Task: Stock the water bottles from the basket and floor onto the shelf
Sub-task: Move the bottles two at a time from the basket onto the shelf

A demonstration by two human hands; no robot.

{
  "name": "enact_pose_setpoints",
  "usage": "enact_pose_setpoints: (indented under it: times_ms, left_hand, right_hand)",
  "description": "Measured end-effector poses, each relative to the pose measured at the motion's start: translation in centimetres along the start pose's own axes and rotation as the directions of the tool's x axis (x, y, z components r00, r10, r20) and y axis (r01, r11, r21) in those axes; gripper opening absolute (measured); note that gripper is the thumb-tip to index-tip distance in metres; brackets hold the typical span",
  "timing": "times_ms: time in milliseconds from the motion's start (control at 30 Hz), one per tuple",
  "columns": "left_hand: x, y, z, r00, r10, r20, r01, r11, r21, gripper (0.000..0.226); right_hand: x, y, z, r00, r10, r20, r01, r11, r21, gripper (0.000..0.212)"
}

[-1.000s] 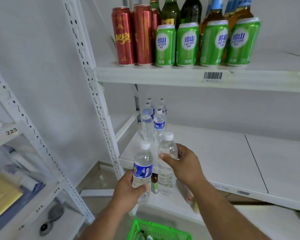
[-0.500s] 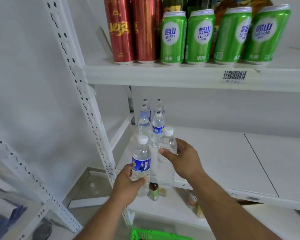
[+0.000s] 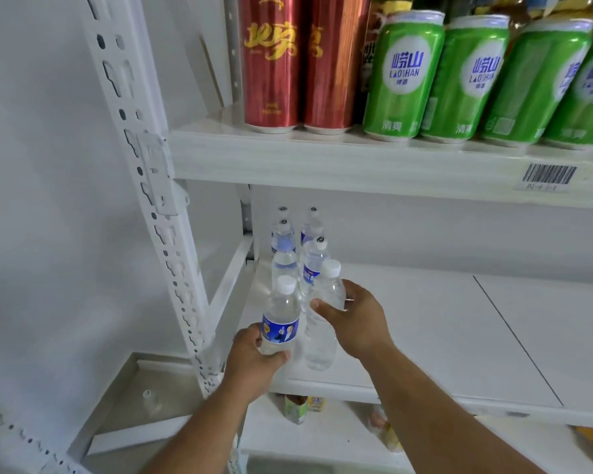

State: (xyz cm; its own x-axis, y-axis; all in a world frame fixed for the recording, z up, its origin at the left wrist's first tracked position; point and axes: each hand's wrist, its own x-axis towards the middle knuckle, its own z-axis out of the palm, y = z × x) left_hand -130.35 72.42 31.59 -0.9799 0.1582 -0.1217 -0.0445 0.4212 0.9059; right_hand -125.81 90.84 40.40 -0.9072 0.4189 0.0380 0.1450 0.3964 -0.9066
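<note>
The person stands close to the shelf [image 3: 425, 323] and holds one bottle in each hand. The left hand [image 3: 250, 360] is curled round the lower part of a labelled bottle [image 3: 281, 319], with the thumb just under its blue label. The right hand [image 3: 353, 319] grips a plain bottle [image 3: 324, 323] at the shoulder, fingers wrapped behind it. Both bottles are upright and over the front left part of the shelf, just in front of the row [image 3: 295, 248] of bottles already standing at the back corner.

To do this step well, I think each bottle should be set down flat on its base, directly in front of the row, so the two lines continue forward. The fingers should let go only when the base sits fully on the board, because such a tall thin bottle can tip and knock its neighbours.

The bottles are clear plastic, full of water, with white caps. One has a blue label, the other shows no label from here. The basket is not in view
</note>
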Motion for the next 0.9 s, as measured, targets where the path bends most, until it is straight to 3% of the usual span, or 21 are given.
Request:
enact_pose_setpoints:
  times_ms: [200, 400, 600, 900]
  left_hand:
    - [4.7, -0.1, 0.6, 1.0, -0.024, 0.013, 0.024, 1.0, 0.001, 0.046]
    - [8.5, -0.9, 2.1, 1.0, -0.019, -0.006, 0.019, 0.999, 0.028, 0.051]
    - [10.8, -1.5, 3.2, 1.0, -0.008, 0.0, 0.008, 0.999, 0.033, 0.057]
    - [11.8, -1.5, 3.6, 1.0, 0.018, 0.014, -0.018, 0.999, 0.047, 0.061]
  right_hand:
    - [3.4, 1.6, 1.5, 0.998, 0.04, -0.052, -0.044, 0.995, -0.086, 0.037]
    - [6.0, 3.6, 2.4, 0.997, 0.056, -0.043, -0.059, 0.997, -0.052, 0.033]
    - [7.2, 4.9, 2.9, 0.994, 0.102, -0.034, -0.103, 0.994, -0.028, 0.059]
    - [8.2, 4.9, 3.8, 0.994, 0.101, -0.042, -0.102, 0.995, -0.01, 0.065]
